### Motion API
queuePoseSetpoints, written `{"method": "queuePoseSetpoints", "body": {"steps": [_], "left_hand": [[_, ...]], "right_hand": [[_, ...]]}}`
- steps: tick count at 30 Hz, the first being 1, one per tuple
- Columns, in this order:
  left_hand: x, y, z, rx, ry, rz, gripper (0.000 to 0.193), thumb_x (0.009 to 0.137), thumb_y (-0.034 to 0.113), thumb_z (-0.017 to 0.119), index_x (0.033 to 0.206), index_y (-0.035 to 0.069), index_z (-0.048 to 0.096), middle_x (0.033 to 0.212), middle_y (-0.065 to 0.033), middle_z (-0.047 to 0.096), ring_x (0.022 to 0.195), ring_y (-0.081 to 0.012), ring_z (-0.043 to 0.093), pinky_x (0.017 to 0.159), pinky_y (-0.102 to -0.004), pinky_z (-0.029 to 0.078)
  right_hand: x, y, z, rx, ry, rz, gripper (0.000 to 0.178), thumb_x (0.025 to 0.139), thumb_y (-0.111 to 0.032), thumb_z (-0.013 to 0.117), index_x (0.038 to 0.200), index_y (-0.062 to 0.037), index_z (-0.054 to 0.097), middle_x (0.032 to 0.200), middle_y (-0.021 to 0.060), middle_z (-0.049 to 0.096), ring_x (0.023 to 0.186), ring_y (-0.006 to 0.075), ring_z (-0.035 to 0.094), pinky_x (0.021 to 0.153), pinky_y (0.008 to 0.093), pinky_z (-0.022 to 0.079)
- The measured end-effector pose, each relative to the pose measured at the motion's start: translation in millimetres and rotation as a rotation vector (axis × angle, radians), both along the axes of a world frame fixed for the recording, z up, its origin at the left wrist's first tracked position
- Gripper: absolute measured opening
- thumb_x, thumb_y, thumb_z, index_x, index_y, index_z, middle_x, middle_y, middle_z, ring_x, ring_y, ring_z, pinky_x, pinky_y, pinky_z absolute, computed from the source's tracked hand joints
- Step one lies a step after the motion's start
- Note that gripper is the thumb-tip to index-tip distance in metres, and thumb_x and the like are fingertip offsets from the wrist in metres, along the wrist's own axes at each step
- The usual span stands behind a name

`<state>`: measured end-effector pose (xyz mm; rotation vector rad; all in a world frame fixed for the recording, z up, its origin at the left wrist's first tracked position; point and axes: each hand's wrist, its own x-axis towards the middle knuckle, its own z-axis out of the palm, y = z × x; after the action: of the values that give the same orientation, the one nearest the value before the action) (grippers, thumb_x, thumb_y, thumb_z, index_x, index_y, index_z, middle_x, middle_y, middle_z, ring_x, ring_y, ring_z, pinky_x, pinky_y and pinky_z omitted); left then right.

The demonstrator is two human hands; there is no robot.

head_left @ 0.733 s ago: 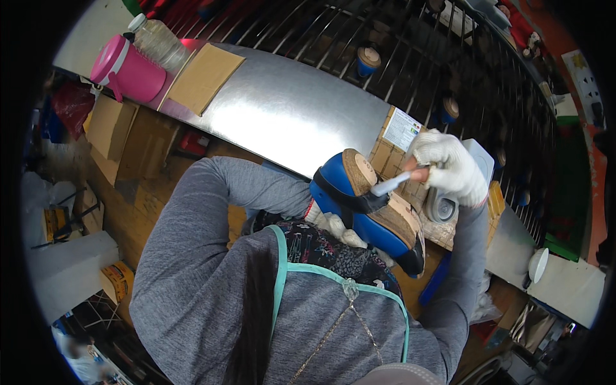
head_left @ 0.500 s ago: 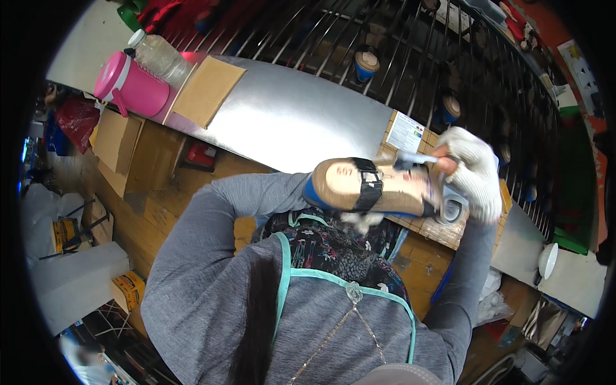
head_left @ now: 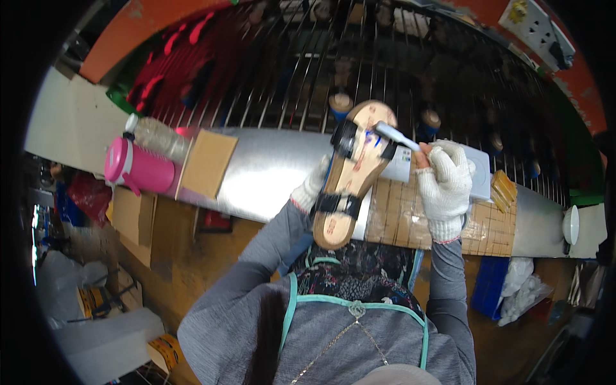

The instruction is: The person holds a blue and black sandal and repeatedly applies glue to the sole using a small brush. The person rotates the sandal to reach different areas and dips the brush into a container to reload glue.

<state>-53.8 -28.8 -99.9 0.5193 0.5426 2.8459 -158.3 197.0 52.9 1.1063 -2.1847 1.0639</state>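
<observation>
A sandal (head_left: 354, 168) with a pale wooden-looking footbed, black straps and a blue edge is raised in front of me, its toe end tilted up and to the right. My left hand (head_left: 310, 187), in a white glove, grips it from the left side; most of the fingers are hidden behind it. In my right hand (head_left: 444, 185), gloved with bare fingertips, is a small light-grey brush (head_left: 399, 136) like a toothbrush. Its head lies over the footbed near the upper strap. Beyond the right hand sits a light-grey plastic container (head_left: 480, 173).
Cardboard wrapped in clear tape (head_left: 396, 215) covers part of the metal worktop (head_left: 256, 173). Behind runs a rack of metal rods (head_left: 282, 96) carrying more footwear. A pink jug (head_left: 144, 168), a clear bottle (head_left: 160, 136) and a cardboard sheet (head_left: 208, 163) stand left; a white bowl (head_left: 570, 224) is right.
The sandal has swung from lying crosswise to pointing away from me. My right hand has moved down and left with the brush, and the left hand has come into view. The view has turned.
</observation>
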Motion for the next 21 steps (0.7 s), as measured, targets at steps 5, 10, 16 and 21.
{"method": "queuePoseSetpoints", "body": {"steps": [5,10,16,21], "left_hand": [[21.0,-5.1,-12.4,0.039,-0.127,0.099,0.103,0.078,0.067,0.074,0.153,0.006,0.038,0.148,-0.0209,0.05,0.127,-0.0348,0.058,0.107,-0.0486,0.051],[25.3,-47.5,-13.1,0.192,-0.378,0.265,0.082,0.092,0.073,0.052,0.145,0.011,0.047,0.123,-0.0231,0.065,0.111,-0.0354,0.066,0.094,-0.0528,0.058],[-12.8,-131.6,8.0,0.054,-0.789,0.851,0.059,0.103,0.051,0.044,0.121,-0.004,0.055,0.102,-0.0245,0.063,0.078,-0.0351,0.065,0.097,-0.0526,0.055],[-50.3,-213.3,-1.3,0.254,-0.818,0.955,0.059,0.091,0.065,0.062,0.122,0.014,0.061,0.106,-0.0144,0.062,0.085,-0.0269,0.062,0.096,-0.0499,0.052]], "right_hand": [[5.7,-21.7,3.4,0.068,0.234,-0.008,0.016,0.07,-0.007,0.081,0.079,-0.0058,0.067,0.085,0.0077,0.067,0.078,0.0255,0.063,0.066,0.0379,0.044],[10.4,-39.0,-33.8,-0.053,-0.599,0.419,0.016,0.084,-0.014,0.076,0.094,-0.001,0.071,0.086,0.0078,0.063,0.079,0.0214,0.062,0.072,0.032,0.049],[-49.8,-122.0,-116.8,-0.24,-1.127,0.274,0.034,0.103,-0.036,0.056,0.095,-0.0049,0.066,0.073,-0.0035,0.055,0.064,0.0056,0.047,0.058,0.0226,0.039],[-64.7,-189.6,-133.4,0.119,-0.562,-0.065,0.046,0.093,-0.05,0.062,0.099,-0.0043,0.066,0.098,0.0204,0.064,0.093,0.0397,0.065,0.081,0.0489,0.052]]}}
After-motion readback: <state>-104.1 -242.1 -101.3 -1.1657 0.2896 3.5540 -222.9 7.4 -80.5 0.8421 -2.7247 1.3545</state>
